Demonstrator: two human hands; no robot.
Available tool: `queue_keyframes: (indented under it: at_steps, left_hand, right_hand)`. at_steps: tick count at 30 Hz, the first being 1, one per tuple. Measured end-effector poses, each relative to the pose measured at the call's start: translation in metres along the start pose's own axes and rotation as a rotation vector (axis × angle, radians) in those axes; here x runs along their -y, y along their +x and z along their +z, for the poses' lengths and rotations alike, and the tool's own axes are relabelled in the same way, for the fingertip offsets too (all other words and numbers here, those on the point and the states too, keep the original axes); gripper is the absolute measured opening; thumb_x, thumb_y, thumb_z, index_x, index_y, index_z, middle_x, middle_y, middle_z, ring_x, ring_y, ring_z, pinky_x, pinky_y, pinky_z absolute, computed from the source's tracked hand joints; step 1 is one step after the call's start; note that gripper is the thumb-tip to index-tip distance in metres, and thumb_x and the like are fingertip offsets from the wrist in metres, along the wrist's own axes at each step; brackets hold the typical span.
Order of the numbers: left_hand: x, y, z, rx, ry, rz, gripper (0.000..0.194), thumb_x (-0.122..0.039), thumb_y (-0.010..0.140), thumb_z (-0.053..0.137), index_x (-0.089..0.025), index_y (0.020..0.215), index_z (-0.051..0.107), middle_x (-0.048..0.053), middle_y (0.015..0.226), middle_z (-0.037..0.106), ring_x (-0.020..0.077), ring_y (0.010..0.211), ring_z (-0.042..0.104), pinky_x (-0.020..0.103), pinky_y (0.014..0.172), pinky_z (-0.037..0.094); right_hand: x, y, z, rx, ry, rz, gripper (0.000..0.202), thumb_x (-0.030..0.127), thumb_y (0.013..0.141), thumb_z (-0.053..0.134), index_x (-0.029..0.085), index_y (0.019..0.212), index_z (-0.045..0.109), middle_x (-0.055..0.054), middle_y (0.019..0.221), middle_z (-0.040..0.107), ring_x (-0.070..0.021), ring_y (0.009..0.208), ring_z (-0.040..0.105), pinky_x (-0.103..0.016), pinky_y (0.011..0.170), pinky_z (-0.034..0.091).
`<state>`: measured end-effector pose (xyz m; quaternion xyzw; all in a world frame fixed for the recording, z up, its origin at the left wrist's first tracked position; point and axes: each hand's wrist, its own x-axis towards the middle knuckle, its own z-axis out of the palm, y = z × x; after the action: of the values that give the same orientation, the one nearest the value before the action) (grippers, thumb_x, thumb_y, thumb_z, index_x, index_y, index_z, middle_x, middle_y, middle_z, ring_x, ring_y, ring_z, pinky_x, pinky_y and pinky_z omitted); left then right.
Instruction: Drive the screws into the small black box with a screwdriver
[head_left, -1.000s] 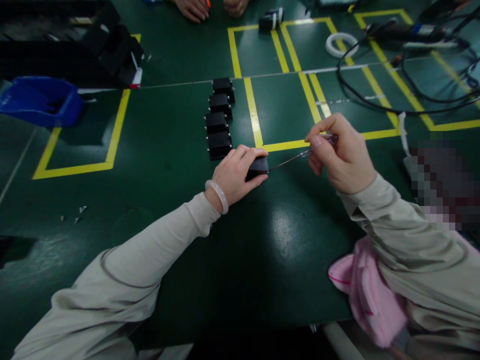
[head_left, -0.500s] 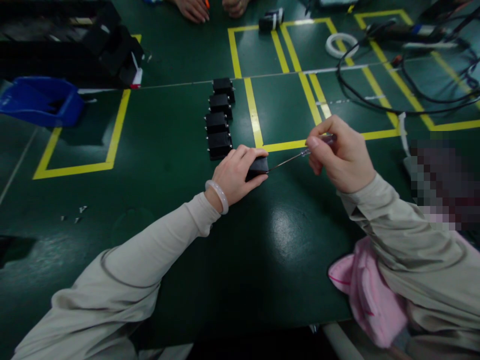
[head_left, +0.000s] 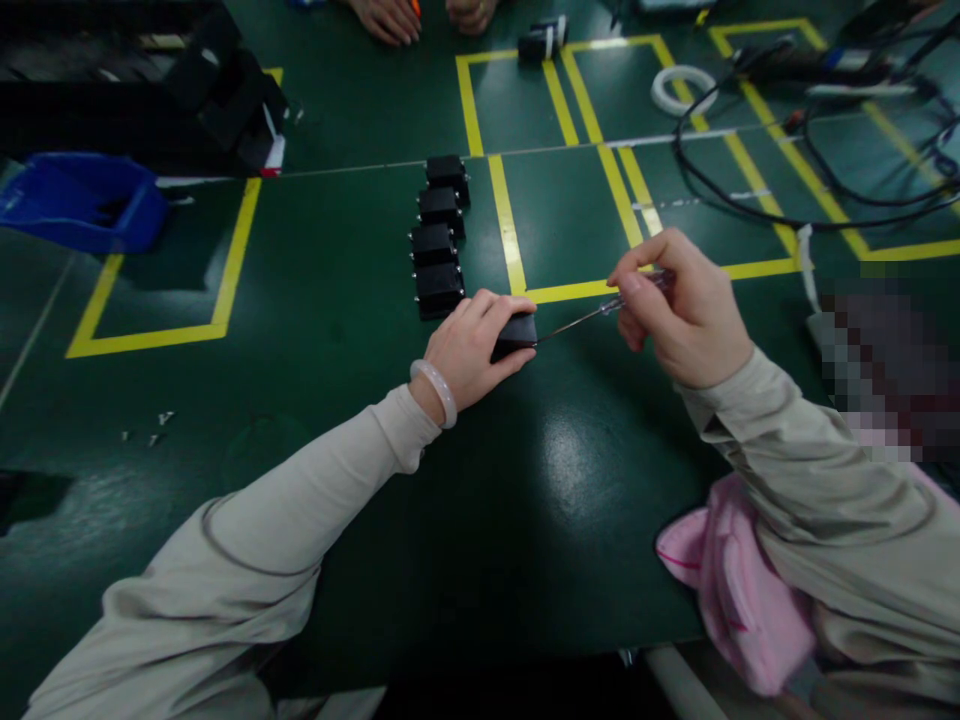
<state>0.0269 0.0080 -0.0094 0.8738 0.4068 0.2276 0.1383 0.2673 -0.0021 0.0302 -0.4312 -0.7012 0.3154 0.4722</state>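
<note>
My left hand is closed around a small black box-shaped part, pressing it to the green table. Its left side is hidden under my fingers. A screwdriver with a clear handle is pinched in my right hand. The thin shaft slants down to the left, and its tip meets the right end of the black part. Just beyond my left hand, several similar black parts stand in a column, with small silver screws at their ends.
Loose screws lie at the left. Farther back are a blue bin, a black rack, a white tape ring and black cables. A pink cloth hangs near my right forearm. Another person's hands rest at the far edge.
The fingers of my right hand have shifted very slightly on the screwdriver handle. My left hand and the black part stay in place.
</note>
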Motion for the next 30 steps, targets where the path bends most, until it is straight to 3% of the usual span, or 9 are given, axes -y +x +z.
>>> queue_keyframes:
  at_steps: [3,8,13,18,23,27,30]
  left_hand:
    - [0.0003,-0.0003,-0.0001,0.000,0.001,0.000,0.041,-0.030,0.092,0.067,-0.017,0.129,0.055,0.011,0.121,0.061,0.0269,0.112,0.060,0.044,0.099,0.050]
    - [-0.0002,-0.0004,-0.0007,0.003,-0.004,-0.004,0.041,-0.030,0.092,0.067,-0.017,0.129,0.054,0.011,0.122,0.061,0.0268,0.112,0.059,0.044,0.099,0.050]
    - [0.0003,-0.0002,-0.0002,0.006,-0.005,-0.005,0.041,-0.030,0.092,0.067,-0.018,0.129,0.054,0.011,0.123,0.061,0.0268,0.113,0.059,0.045,0.100,0.050]
    - [0.0002,-0.0005,0.0007,0.003,-0.006,-0.007,0.042,-0.030,0.092,0.067,-0.017,0.129,0.055,0.011,0.123,0.061,0.0268,0.113,0.059,0.044,0.100,0.050]
    - [0.0002,0.0002,0.0000,0.008,-0.009,-0.007,0.041,-0.030,0.092,0.067,-0.018,0.129,0.054,0.011,0.122,0.061,0.0269,0.113,0.059,0.045,0.100,0.050]
    - [-0.0002,0.0001,-0.0005,0.005,-0.004,-0.009,0.041,-0.029,0.092,0.068,-0.018,0.129,0.055,0.010,0.122,0.061,0.0267,0.113,0.060,0.045,0.100,0.051]
    - [-0.0003,-0.0003,-0.0003,0.002,0.001,-0.006,0.042,-0.029,0.091,0.068,-0.017,0.129,0.055,0.011,0.122,0.061,0.0267,0.113,0.060,0.044,0.099,0.051]
  right_hand:
    - [0.0002,0.0001,0.0003,0.000,0.002,-0.013,0.025,0.046,0.097,0.061,0.024,0.087,0.054,0.008,0.049,0.047,-0.0084,0.038,0.047,-0.026,0.038,0.034]
    - [-0.0002,-0.0001,0.0001,0.005,0.008,0.017,0.031,0.051,0.098,0.057,0.024,0.081,0.054,0.009,0.043,0.039,-0.0070,0.032,0.040,-0.026,0.034,0.029]
    - [-0.0005,0.0007,-0.0005,0.002,0.007,0.012,0.027,0.050,0.096,0.060,0.025,0.089,0.055,0.008,0.049,0.049,-0.0084,0.038,0.048,-0.026,0.038,0.035]
    - [-0.0013,0.0007,0.0001,-0.005,0.001,0.014,0.033,0.052,0.097,0.057,0.024,0.079,0.052,0.009,0.043,0.037,-0.0065,0.032,0.039,-0.024,0.033,0.028]
    - [-0.0011,0.0010,0.0009,-0.012,0.028,0.022,0.031,0.053,0.093,0.063,0.025,0.086,0.053,0.009,0.047,0.046,-0.0081,0.036,0.045,-0.026,0.036,0.031]
    - [-0.0020,0.0014,0.0001,0.006,0.013,0.040,0.036,0.056,0.095,0.059,0.024,0.079,0.053,0.010,0.043,0.038,-0.0074,0.031,0.040,-0.027,0.032,0.028]
    - [-0.0013,0.0018,0.0003,-0.007,0.039,0.031,0.034,0.056,0.094,0.061,0.025,0.085,0.052,0.010,0.044,0.041,-0.0082,0.033,0.042,-0.027,0.034,0.030]
